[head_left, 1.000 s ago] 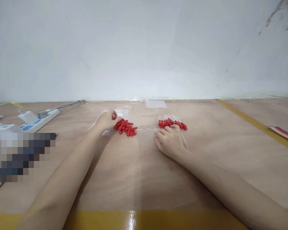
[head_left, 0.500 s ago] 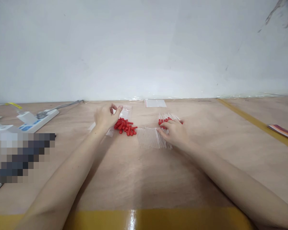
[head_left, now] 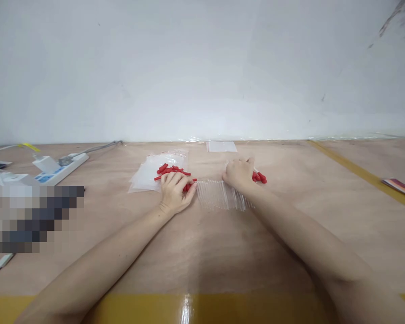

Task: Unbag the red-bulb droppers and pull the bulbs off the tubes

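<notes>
My left hand (head_left: 177,193) rests over the near side of a pile of red rubber bulbs (head_left: 168,169). Its fingers are curled, and a bulb shows between thumb and fingers. Just to the right, a row of clear thin tubes (head_left: 212,195) lies side by side on the table. Behind the right end of this row is my right hand (head_left: 239,174), with its back to me and its fingers bent in; what they hold is hidden. More red bulbs (head_left: 259,177), at least one seemingly on a clear tube, show beside its right edge.
Clear plastic bags (head_left: 145,173) lie under and beside the left pile. A white zip bag (head_left: 222,146) is near the wall. At left stands a power strip (head_left: 65,167) with plugs and cables. A striped item (head_left: 401,188) lies far right on the wooden table (head_left: 195,252).
My left hand has come down and right from the bags onto the red bulbs. My right hand has shifted slightly up and left, turning its back towards me. The bags show more fully.
</notes>
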The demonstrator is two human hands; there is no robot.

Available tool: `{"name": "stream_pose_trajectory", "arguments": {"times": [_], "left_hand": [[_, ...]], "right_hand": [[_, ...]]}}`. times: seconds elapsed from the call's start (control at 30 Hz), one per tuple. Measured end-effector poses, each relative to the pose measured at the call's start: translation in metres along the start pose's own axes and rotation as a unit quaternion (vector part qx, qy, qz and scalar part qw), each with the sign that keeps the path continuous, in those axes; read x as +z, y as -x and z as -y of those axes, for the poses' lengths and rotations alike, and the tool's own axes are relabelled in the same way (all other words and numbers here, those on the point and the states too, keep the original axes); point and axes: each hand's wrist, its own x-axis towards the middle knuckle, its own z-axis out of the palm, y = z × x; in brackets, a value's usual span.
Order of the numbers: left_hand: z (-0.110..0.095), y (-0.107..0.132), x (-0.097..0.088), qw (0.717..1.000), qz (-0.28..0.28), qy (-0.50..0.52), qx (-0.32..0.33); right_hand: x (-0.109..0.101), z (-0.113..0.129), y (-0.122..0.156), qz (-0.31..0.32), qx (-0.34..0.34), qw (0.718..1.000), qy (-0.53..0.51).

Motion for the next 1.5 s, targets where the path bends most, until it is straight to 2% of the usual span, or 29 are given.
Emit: {"name": "stream_pose_trajectory", "arguments": {"times": [0.1, 0.17, 0.3, 0.4, 0.57, 0.7, 0.87, 1.23, 1.5], "left_hand": [[-0.001, -0.001, 0.000, 1.000, 0.004, 0.000, 0.013], [0.000, -0.001, 0.001, 1.000, 0.007, 0.005, 0.018], [-0.001, -0.001, 0.003, 0.998, 0.032, 0.008, 0.049], [-0.009, -0.003, 0.002, 0.996, 0.041, -0.005, 0.082], [-0.024, -0.001, -0.002, 0.986, 0.087, 0.002, 0.140], [-0.026, 0.004, -0.006, 0.987, 0.080, 0.010, 0.137], [-0.025, 0.011, -0.012, 0.984, 0.080, 0.019, 0.156], [-0.023, 0.014, -0.012, 0.983, 0.097, 0.020, 0.152], [-0.023, 0.015, -0.012, 0.984, 0.086, 0.023, 0.156]], "right_hand": [[-0.007, -0.005, 0.003, -0.020, 0.017, 0.999, -0.026], [-0.014, -0.011, 0.009, -0.058, 0.009, 0.996, -0.071], [-0.021, -0.024, 0.034, -0.099, -0.060, 0.968, -0.223], [-0.018, -0.026, 0.057, -0.115, -0.134, 0.945, -0.275], [-0.015, -0.015, 0.077, -0.150, -0.218, 0.925, -0.272], [-0.017, -0.007, 0.080, -0.182, -0.245, 0.928, -0.214], [-0.012, -0.006, 0.083, -0.225, -0.290, 0.914, -0.173], [-0.011, -0.014, 0.081, -0.198, -0.308, 0.915, -0.170], [-0.016, -0.017, 0.074, -0.128, -0.314, 0.913, -0.226]]}}
